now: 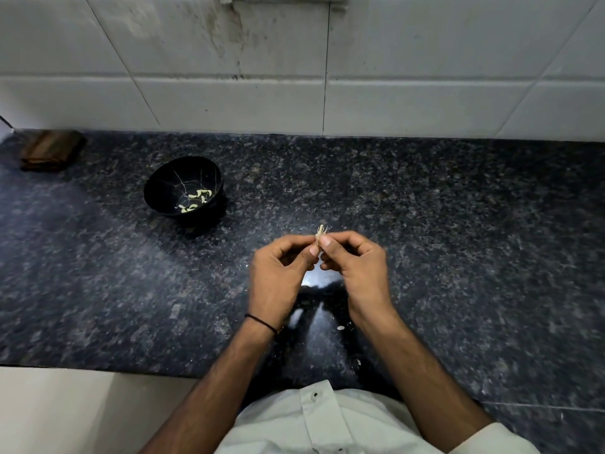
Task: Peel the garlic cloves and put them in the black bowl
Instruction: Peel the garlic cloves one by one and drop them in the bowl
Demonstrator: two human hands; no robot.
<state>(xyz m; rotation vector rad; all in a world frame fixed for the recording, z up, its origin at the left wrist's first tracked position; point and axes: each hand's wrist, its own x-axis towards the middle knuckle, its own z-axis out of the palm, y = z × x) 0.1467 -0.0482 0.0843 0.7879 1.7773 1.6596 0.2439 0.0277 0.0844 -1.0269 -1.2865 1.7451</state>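
Observation:
A small garlic clove (pixel 320 233) with dry papery skin sticking up is pinched between the fingertips of both hands, above the middle of the dark counter. My left hand (pixel 278 273) grips it from the left, my right hand (pixel 355 267) from the right; most of the clove is hidden by the fingers. The black bowl (pixel 163 181) stands on the counter to the upper left, well apart from my hands. Several pale peeled cloves (pixel 196 199) lie in its bottom.
The speckled dark granite counter (pixel 458 240) runs to a white tiled wall (pixel 327 77) at the back. A brown folded object (pixel 50 150) lies at the far left by the wall. Bits of garlic skin (pixel 340 328) lie on the counter between my forearms. The counter's front edge is at lower left.

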